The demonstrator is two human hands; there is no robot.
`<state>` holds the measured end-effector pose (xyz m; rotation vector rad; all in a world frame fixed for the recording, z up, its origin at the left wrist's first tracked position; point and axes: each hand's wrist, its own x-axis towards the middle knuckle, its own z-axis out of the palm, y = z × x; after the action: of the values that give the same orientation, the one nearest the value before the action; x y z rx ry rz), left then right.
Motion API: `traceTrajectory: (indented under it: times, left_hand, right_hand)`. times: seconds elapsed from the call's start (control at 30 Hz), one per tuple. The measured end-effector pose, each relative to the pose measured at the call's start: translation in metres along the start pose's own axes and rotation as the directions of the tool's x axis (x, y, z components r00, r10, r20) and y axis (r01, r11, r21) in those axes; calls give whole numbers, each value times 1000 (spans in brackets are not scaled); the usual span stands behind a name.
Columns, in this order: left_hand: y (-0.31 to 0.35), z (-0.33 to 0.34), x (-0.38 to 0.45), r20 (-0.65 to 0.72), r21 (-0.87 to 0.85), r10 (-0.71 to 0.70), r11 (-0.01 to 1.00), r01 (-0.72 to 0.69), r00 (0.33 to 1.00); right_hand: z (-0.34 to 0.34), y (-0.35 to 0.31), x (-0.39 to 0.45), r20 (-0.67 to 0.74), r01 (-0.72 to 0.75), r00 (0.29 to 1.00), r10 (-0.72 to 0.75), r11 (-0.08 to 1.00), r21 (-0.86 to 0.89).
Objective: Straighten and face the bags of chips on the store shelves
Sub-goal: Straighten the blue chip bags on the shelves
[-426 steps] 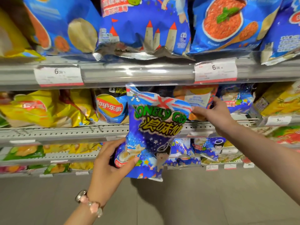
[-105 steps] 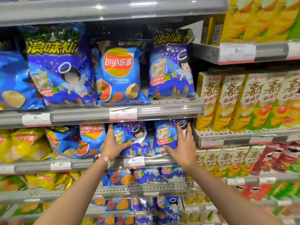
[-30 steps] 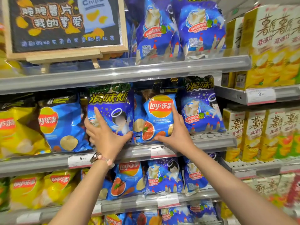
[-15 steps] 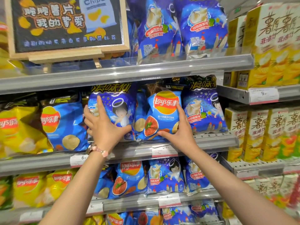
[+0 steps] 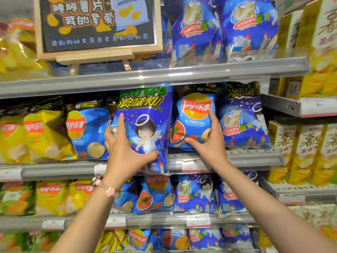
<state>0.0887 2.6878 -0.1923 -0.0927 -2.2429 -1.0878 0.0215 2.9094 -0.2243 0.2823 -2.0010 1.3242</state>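
Note:
A blue Lonely God chip bag (image 5: 145, 115) with an angel drawing stands out past the front of the middle shelf (image 5: 237, 157), its lower edge hanging over the shelf lip. My left hand (image 5: 125, 152) grips its lower left side, thumb under the bottom. Beside it on the right stands a blue Lay's bag (image 5: 193, 117) with a red bowl picture. My right hand (image 5: 209, 141) holds that bag, thumb along its bottom and fingers up its right side. Another Lonely God bag (image 5: 242, 121) stands upright to the right.
Yellow and blue Lay's bags (image 5: 85, 128) fill the shelf's left part. A chalkboard sign on a wooden easel (image 5: 96, 24) and more blue bags (image 5: 249, 28) sit on the shelf above. Yellow snack boxes (image 5: 306, 152) line the right bay. Lower shelves hold more bags.
My left hand has pulled the Lonely God bag forward and down, so it now overhangs the shelf lip. My right hand has slid slightly up the Lay's bag.

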Motion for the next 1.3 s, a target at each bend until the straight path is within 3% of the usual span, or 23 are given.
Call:
traceTrajectory:
  times: [0.43, 0.7, 0.87, 1.0, 1.2, 1.3]
  left_hand:
    - [-30, -54, -47, -53, 69, 17, 998, -14, 998]
    - [-47, -74, -63, -135, 57, 17, 998, -9, 991]
    - [-46, -76, -62, -167, 36, -10, 999, 16, 986]
    - [-47, -73, -60, -146, 54, -1, 999, 9, 989]
    - [-46, -61, -61, -102, 14, -3, 1000, 4, 995]
    - [-43, -56, -60, -103, -4, -7, 1000, 7, 995]
  right_hand:
    - [40, -42, -22, 8, 130, 992, -130, 980, -154]
    - [94, -58, -22, 138, 176, 979, -154, 970, -169]
    - [121, -56, -20, 212, 234, 961, -178, 933, -275]
    - [122, -50, -21, 311, 253, 937, -160, 924, -287]
    - [107, -45, -13, 435, 277, 882, -183, 947, -163]
    - [106, -45, -9, 432, 354, 874, -222, 900, -253]
